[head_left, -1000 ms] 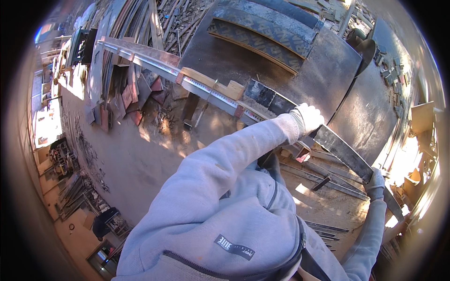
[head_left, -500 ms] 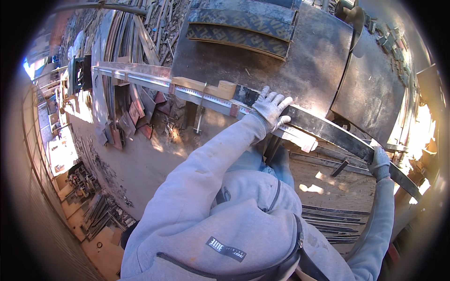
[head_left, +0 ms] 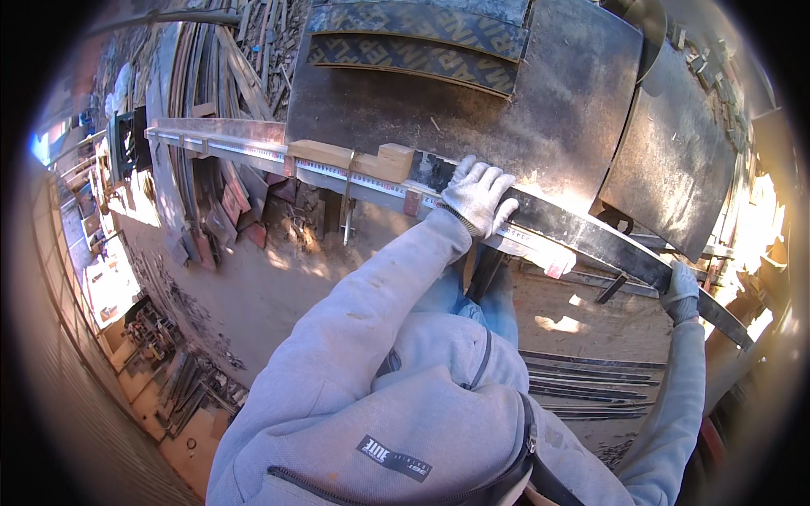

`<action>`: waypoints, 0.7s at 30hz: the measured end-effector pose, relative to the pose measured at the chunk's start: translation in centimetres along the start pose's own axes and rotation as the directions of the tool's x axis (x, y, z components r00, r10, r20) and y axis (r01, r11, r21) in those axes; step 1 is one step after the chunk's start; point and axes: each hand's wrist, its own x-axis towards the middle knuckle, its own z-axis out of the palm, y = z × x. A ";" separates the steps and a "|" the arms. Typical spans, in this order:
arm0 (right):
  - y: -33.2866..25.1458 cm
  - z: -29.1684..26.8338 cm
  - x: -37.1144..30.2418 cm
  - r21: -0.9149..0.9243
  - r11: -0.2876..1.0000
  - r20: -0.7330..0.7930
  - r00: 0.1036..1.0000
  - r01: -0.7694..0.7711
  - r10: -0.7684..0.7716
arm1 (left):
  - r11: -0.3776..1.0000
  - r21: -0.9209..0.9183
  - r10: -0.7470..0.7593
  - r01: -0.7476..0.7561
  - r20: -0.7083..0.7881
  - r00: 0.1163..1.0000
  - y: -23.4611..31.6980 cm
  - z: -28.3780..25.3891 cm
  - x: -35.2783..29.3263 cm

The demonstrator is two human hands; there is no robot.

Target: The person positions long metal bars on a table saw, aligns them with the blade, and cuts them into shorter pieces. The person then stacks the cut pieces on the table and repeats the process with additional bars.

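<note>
One long dark flat steel bar [head_left: 591, 232] lies across a metal bench rail with a measuring scale [head_left: 253, 152], running from the frame centre towards 4 o'clock. The left hand [head_left: 477, 196], in a white knit glove, is closed over the bar's upper edge just above centre, fingers curled on the steel. The right hand [head_left: 680, 293], also in a white glove, grips the same bar near its far end at 4 o'clock. One pale wooden block [head_left: 354, 158] rests on the rail at 11 o'clock of the left hand. Two large rusty steel plates [head_left: 540, 93] lie beyond the bar at 12 to 2 o'clock. Several thin metal strips [head_left: 582, 384] lie on the ground at 5 o'clock.
</note>
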 end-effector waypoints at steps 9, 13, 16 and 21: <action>-0.4 0.1 0.6 -0.045 0.999 -0.054 0.999 -0.001 -0.001 | 0.997 0.028 -0.066 0.067 -0.037 0.997 0.0 0.3 0.4; -1.0 -0.4 1.2 -0.085 0.996 -0.034 0.999 0.007 -0.010 | 0.990 0.091 -0.103 0.103 -0.008 0.995 -0.2 0.7 0.9; -1.5 -0.9 1.9 -0.085 0.996 -0.029 0.999 -0.035 0.032 | 0.973 0.114 -0.209 0.201 0.063 0.976 -0.1 0.9 1.5; -3.0 -1.5 2.7 -0.107 0.992 0.009 0.998 -0.066 0.068 | 0.954 0.196 -0.218 0.228 -0.072 0.973 -0.1 1.0 2.0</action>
